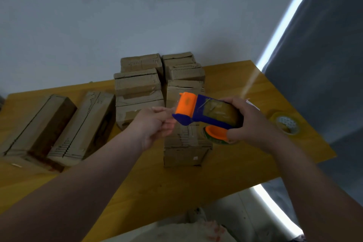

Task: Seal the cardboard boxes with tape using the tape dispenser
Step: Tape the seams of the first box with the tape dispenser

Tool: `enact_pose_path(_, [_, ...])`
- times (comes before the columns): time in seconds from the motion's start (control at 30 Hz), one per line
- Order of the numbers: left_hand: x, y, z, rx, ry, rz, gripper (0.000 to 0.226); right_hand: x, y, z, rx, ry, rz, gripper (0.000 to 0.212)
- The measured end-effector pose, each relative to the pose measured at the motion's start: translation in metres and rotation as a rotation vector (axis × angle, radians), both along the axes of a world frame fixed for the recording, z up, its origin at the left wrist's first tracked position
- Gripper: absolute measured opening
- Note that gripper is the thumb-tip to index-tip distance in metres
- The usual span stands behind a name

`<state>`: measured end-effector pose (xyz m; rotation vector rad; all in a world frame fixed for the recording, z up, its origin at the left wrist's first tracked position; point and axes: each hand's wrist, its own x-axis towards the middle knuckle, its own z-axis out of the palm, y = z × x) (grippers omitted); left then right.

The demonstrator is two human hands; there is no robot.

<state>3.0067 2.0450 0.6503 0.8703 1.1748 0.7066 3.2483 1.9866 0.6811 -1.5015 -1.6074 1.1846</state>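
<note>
My right hand (249, 121) grips a blue and orange tape dispenser (204, 114) with a roll of clear tape in it, held in the air above the table. My left hand (155, 125) is at the dispenser's orange front end, its fingertips pinching the loose end of the tape. Right below the dispenser a long cardboard box (186, 149) lies on the yellow wooden table (167, 188), running away from me. Several more cardboard boxes (137, 84) stand stacked behind it against the wall.
Two long cardboard boxes (59, 127) lie side by side at the left of the table. A spare tape roll (286, 123) lies flat near the right edge. A grey wall rises behind the table; a dark curtain hangs at the right.
</note>
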Motion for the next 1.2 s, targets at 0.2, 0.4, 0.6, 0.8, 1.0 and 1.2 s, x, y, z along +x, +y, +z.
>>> enact_pose_path(0.2, [-0.001,-0.014,-0.014,0.121,0.224,0.153,0.020,-0.012,-0.002,-0.001,0.119,-0.221,0.107,0.070])
enact_pose_path(0.4, [-0.030,-0.029,-0.027,0.108,0.255,0.289,0.016,0.009,-0.011,0.004,0.117,-0.303,0.151,0.071])
enact_pose_path(0.6, [-0.030,-0.053,-0.040,0.102,0.282,0.323,0.018,0.030,-0.017,-0.002,0.132,-0.494,0.150,0.074])
enact_pose_path(0.8, [-0.017,-0.076,-0.049,0.118,0.349,0.405,0.023,0.029,-0.019,-0.014,0.160,-0.680,0.143,0.078])
enact_pose_path(1.0, [-0.015,-0.078,-0.056,0.121,0.378,0.406,0.025,0.026,-0.018,-0.019,0.165,-0.747,0.126,0.081])
enact_pose_path(1.2, [-0.013,-0.074,-0.066,0.155,0.408,0.414,0.027,0.025,-0.020,-0.025,0.140,-0.780,0.114,0.082])
